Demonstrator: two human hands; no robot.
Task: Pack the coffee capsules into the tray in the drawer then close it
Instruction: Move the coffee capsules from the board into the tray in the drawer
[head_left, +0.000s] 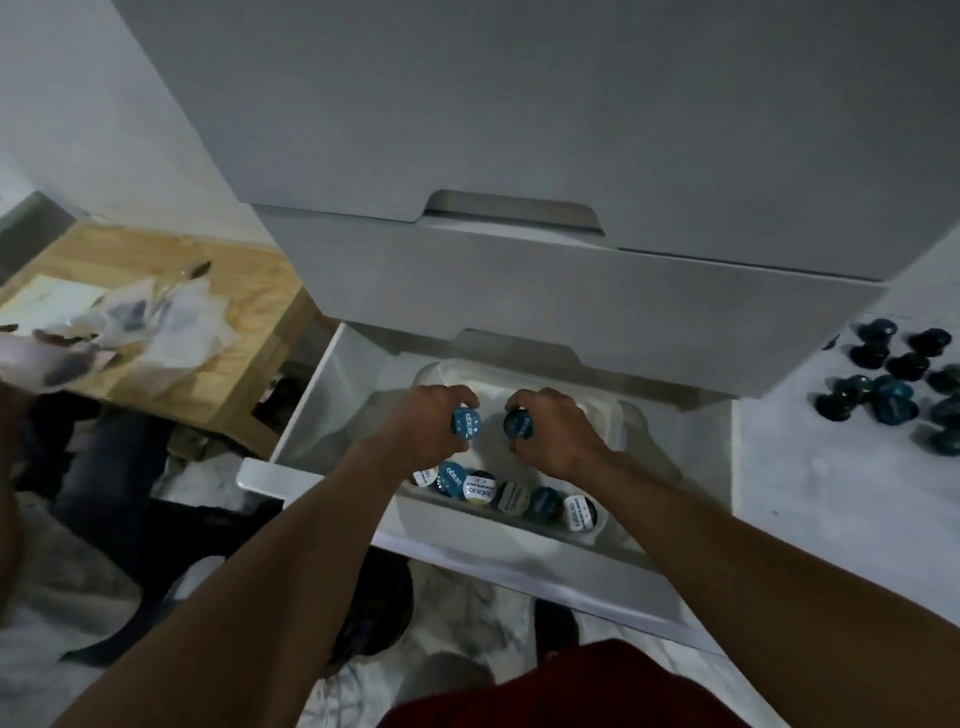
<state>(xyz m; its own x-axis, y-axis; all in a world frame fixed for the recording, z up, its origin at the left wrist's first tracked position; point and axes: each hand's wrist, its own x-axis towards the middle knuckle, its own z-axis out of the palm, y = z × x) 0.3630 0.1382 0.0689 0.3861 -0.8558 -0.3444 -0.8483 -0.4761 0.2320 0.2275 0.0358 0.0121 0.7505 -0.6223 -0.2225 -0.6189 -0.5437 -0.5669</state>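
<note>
The bottom drawer (311, 415) of a white cabinet stands pulled out, with a white tray (608, 410) inside it. Along the tray's near side sits a row of several coffee capsules (511, 496) with blue and white lids. My left hand (415, 426) is over the tray, shut on a light blue capsule (466, 422). Just to its right, my right hand (556, 436) is shut on a dark blue capsule (518, 423). Both held capsules hang above the tray's bare middle. A loose heap of several dark teal capsules (893, 379) lies on the floor at the far right.
The closed upper drawers (519, 291) overhang the back of the open drawer. A low wooden table (208, 332) with crumpled paper and plastic stands at the left. Dark clothing and shoes lie on the marble floor (831, 493) below my arms.
</note>
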